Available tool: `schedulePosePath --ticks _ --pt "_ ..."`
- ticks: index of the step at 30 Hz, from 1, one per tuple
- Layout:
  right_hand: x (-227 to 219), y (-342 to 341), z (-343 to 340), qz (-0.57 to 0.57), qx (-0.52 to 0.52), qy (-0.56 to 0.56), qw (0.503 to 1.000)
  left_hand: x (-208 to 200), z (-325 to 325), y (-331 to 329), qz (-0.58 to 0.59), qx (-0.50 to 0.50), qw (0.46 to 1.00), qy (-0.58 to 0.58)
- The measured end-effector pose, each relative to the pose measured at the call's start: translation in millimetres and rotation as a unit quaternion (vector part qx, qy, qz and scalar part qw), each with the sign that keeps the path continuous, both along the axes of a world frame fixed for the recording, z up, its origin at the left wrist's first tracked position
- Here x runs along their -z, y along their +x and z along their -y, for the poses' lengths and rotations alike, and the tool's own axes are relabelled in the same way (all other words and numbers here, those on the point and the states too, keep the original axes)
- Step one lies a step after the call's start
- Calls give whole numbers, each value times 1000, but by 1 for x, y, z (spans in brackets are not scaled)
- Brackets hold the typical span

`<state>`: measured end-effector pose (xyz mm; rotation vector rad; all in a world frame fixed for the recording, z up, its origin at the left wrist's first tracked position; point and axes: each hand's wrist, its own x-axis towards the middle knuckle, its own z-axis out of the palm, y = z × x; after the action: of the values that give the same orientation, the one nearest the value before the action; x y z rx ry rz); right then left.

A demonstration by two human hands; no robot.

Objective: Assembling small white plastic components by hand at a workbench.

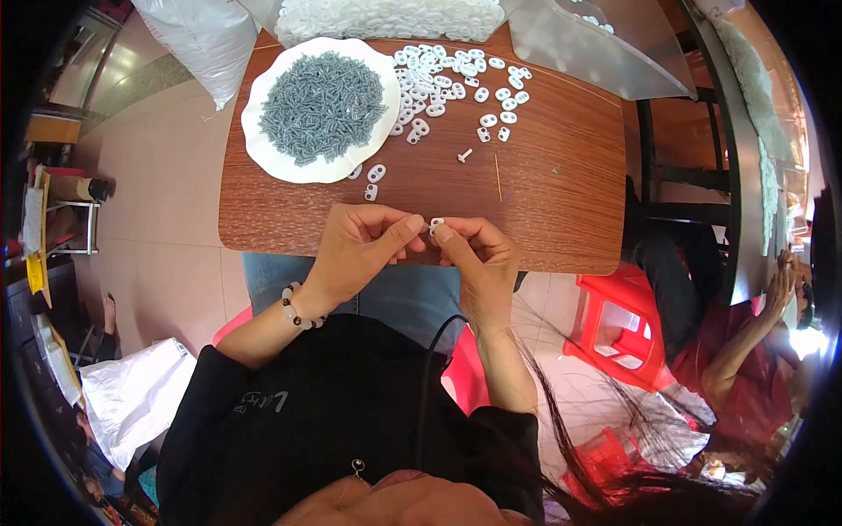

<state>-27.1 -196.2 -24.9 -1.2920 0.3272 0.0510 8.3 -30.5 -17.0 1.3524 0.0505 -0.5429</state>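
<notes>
Above the near edge of the table, my right hand pinches a small white plastic cord lock piece with two holes between thumb and forefinger. Close beside it, my left hand has thumb and forefinger pressed together; whatever is in that pinch is too small to make out. Beyond my hands, a white wavy-rimmed plate holds a heap of tiny grey spring-like pieces. Two-hole white pieces lie loose to the right of the plate, with a few more at its near side.
On the brown table lie a small white T-shaped plug and a thin yellowish stick. A container of white pieces and a translucent bin stand at the back. Red stools and another person's arm are at right.
</notes>
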Motion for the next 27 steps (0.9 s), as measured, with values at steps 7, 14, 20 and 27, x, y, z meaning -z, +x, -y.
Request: schedulePosePath --ticks 7,14,20,27 --pt "2 -1 0 0 -2 -6 1000 -2 1 -1 -6 -8 1000 2" --pt "-1 -1 -3 -3 -5 -4 1000 1 0 -1 -10 -6 1000 -9" --pt "0 -1 -2 -3 -9 -9 1000 2 0 -2 -10 -4 1000 0" --pt "-4 1 0 -2 3 6 1000 -1 -2 0 -8 1 1000 -14"
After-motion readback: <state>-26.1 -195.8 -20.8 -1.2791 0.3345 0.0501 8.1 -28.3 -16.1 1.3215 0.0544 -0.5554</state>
